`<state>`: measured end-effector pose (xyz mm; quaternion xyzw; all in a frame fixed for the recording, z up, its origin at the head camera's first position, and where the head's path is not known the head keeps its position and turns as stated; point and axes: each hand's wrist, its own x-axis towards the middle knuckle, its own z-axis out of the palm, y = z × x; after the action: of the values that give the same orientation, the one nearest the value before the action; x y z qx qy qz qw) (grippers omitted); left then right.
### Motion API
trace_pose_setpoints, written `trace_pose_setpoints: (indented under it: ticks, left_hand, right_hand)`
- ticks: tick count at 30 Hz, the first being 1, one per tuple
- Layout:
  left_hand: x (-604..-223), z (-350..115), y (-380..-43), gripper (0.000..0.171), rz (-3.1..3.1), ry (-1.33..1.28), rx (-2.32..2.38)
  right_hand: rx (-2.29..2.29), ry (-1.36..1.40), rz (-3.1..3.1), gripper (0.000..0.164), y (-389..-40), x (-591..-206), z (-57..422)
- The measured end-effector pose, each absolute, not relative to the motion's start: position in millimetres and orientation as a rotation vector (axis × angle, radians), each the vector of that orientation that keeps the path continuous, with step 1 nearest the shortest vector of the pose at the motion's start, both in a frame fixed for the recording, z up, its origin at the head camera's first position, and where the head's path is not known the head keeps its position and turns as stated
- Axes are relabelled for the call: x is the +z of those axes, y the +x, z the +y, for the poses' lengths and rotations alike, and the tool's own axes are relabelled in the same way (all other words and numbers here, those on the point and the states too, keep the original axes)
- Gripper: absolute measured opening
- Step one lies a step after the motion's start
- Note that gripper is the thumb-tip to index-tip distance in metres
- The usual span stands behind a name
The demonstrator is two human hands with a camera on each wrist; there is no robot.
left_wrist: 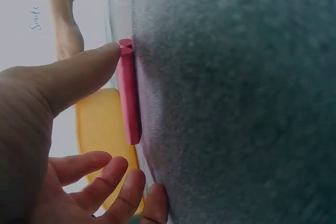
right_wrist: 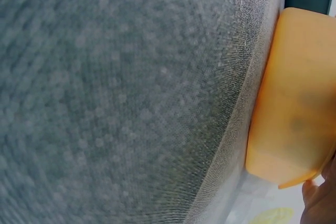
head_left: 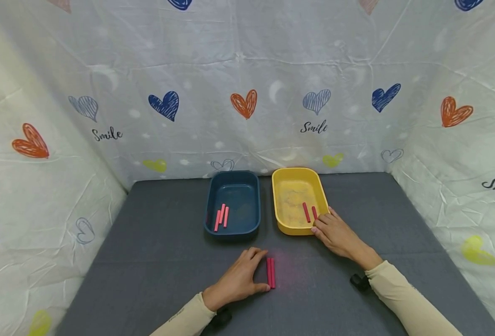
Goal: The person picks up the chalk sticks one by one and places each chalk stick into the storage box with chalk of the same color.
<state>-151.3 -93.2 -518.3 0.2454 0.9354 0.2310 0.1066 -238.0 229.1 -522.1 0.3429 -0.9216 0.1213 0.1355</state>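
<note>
Two pink chalk sticks [head_left: 271,273] lie side by side on the grey cloth. My left hand [head_left: 242,276] is beside them, its thumb at their near end and its fingers spread toward the far end. In the left wrist view the thumb tip overlaps the top of the chalk sticks [left_wrist: 129,98], and the other fingers stand apart from them. My right hand [head_left: 338,234] grips the near right corner of the yellow tray [head_left: 277,205], fingers over the rim and thumb outside. Inside it lie two red chalk sticks [head_left: 306,212], one partly hidden by the fingers.
A dark blue tray [head_left: 249,228] holding three lighter pink chalk sticks [head_left: 221,215] stands left of the yellow one. Pink dust [head_left: 287,270] marks the tablecloth [head_left: 155,261]. A white curtain [head_left: 205,70] printed with hearts hangs behind and on both sides.
</note>
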Motion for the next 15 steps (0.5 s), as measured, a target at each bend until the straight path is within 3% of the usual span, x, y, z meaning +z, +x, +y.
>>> trace_pose_setpoints:
  ticks: [15]
  left_hand:
    - [-526.0, -95.7, -151.1, 0.083, 2.771, 0.800, 0.634]
  right_hand:
    - [0.332, 1.015, -2.611, 0.016, -239.4, -524.9, 229.4]
